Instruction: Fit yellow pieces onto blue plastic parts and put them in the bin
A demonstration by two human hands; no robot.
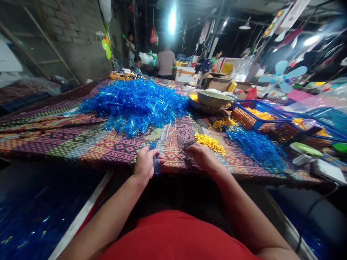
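Gripped a clear blue plastic piece (156, 164) upright in the closed left hand (145, 164), fingers wrapped snugly around it for a firm hold; rested the half-open right hand (203, 156) on a small dark object (187, 146), grip impossible to tell; worked over a woven patterned tablecloth (81, 141), with yellow plastic pieces (210, 143) at 1 o'clock and a blue plastic heap (132, 106) at 11 o'clock.

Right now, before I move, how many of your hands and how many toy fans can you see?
Hands: 2 (left hand holding a blue plastic piece, right hand)
Toy fans: 2 (blue toy fan, green toy fan)
Total: 4
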